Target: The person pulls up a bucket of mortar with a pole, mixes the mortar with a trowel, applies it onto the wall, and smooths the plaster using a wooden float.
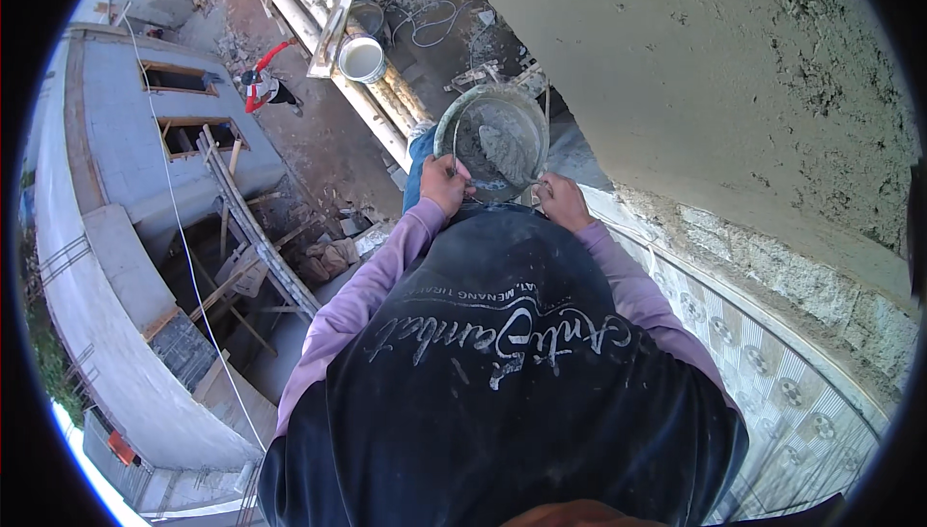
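Note:
Just in front of my body is a round bucket (446, 124), tilted so that its open mouth faces me. Wet grey cement mortar (507, 147) is heaped inside it. My left hand (446, 185) is closed at the near left of the rim, its fingers curled over the edge. At the near right of the rim, my right hand (564, 200) pinches the edge between thumb and fingers. A thin line like a wire handle runs by the left hand; whether the fingers hold it or the rim itself is hard to tell.
Bamboo scaffold poles (372, 121) run at the front left, bearing a white bucket (362, 60) and a board (330, 36). A freshly plastered wall (676, 73) rises close on the right, above patterned tiles (763, 363). Far below left, a person (266, 83) stands beside an unfinished building (174, 160).

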A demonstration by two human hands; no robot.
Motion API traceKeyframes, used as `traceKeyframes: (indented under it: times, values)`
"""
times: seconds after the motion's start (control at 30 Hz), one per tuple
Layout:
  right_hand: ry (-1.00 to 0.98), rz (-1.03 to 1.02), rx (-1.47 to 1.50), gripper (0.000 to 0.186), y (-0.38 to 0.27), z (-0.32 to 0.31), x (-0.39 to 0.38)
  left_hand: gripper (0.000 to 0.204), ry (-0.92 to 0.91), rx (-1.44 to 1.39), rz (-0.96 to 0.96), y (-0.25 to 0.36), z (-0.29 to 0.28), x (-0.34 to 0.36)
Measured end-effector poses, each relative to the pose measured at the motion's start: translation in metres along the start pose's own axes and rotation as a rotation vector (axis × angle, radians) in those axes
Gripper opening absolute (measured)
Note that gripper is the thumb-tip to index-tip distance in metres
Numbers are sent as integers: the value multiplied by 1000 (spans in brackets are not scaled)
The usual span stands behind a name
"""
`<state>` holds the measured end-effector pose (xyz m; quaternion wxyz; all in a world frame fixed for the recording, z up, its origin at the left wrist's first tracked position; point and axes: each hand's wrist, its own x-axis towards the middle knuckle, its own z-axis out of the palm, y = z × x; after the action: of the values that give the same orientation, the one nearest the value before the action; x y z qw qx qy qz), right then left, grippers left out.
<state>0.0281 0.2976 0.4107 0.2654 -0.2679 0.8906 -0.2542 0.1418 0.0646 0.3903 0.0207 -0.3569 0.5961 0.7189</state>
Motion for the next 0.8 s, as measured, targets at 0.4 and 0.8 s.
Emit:
traceKeyframes:
  times: [0.4, 0.8]
  values:
    - [137, -379, -165, 22, -143, -151, 26, 14, 44, -140, -57, -4, -18, -9]
    - [606, 75, 105, 30, -130, -322, 71, 14, 162, -175, -79, 4, -21, -20]
